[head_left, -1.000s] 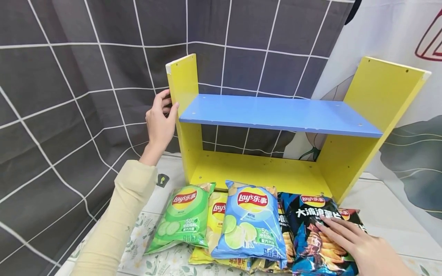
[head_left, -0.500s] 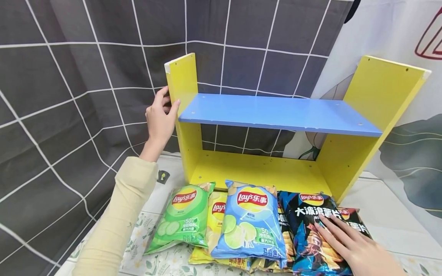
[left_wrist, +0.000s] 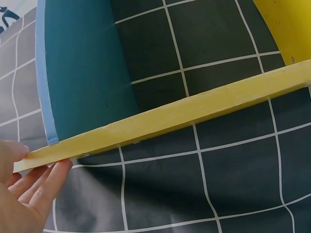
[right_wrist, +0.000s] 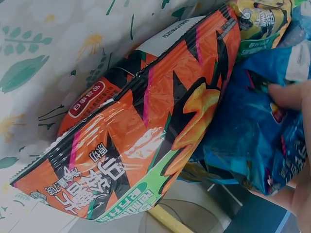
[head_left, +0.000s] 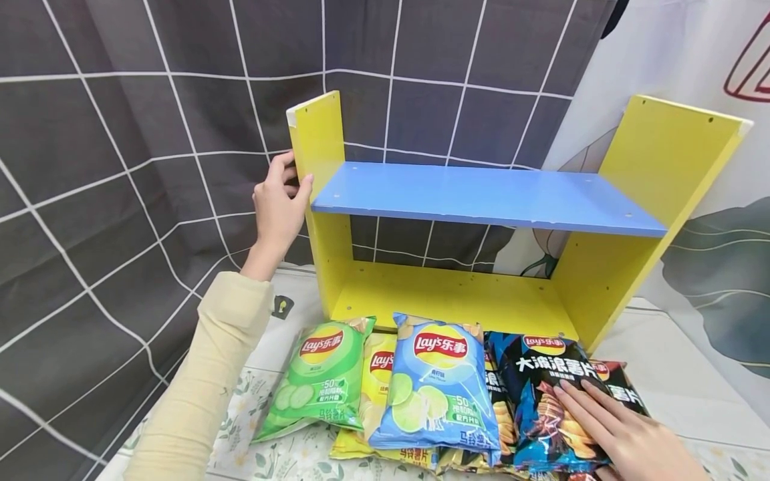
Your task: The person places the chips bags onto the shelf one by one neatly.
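Note:
My left hand [head_left: 279, 204] grips the yellow side panel [head_left: 319, 140] of a small shelf unit, its thumb on one face and its fingers on the other. The left wrist view shows the same hand [left_wrist: 29, 187] around the panel's edge [left_wrist: 160, 114]. My right hand [head_left: 628, 427] holds the lower part of a black-and-blue chip bag [head_left: 541, 381], fingers on its front. In the right wrist view the thumb lies on the blue bag [right_wrist: 238, 121], with fingers on its opposite side. Beside it is an orange-and-black chip bag [right_wrist: 141, 131], partly beneath it in the head view.
A blue board [head_left: 481, 197] spans the unit above its yellow bottom board [head_left: 451, 294]. In front lie a green chip bag [head_left: 321, 374], a yellow one [head_left: 379, 374] and a light-blue one [head_left: 442, 387], on a floral cloth [head_left: 301, 454]. A dark grid curtain [head_left: 120, 200] hangs behind.
My right hand has shifted slightly on the black-and-blue chip bag, whose lower edge has come up a little, baring some red packaging beneath. The left hand stays on the panel.

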